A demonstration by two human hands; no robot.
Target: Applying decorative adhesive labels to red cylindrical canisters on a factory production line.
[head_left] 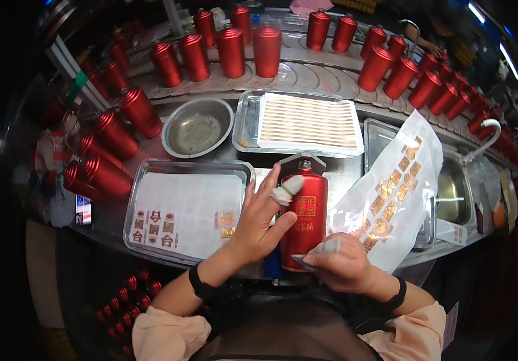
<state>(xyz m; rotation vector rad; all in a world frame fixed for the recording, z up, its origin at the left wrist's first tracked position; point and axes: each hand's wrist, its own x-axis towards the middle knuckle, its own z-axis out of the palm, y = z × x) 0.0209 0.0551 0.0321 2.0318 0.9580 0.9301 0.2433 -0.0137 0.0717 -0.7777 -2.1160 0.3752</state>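
Observation:
A red bottle (313,234) with gold lettering lies before me, its neck pointing away and resting at a metal holder (324,162). My left hand (262,219) is along the bottle's left side, fingers stretched and apart, with a white finger cover on one fingertip that lies over the bottle. Near the bottle's base, my right hand (343,265) is closed in a pinch around a small dark tool (301,262), whose tip meets the bottle's lower part. The tool's exact kind is hidden by the fingers. White covering also shows on a right finger.
A metal tray (131,225) with a decal sheet lies left, beside a metal bowl (226,129). Behind stands another tray (247,129) with a gold-striped sheet. A decal sheet (415,192) lies right, near a sink (454,198). Red bottles (231,53) line the curved conveyor (307,77).

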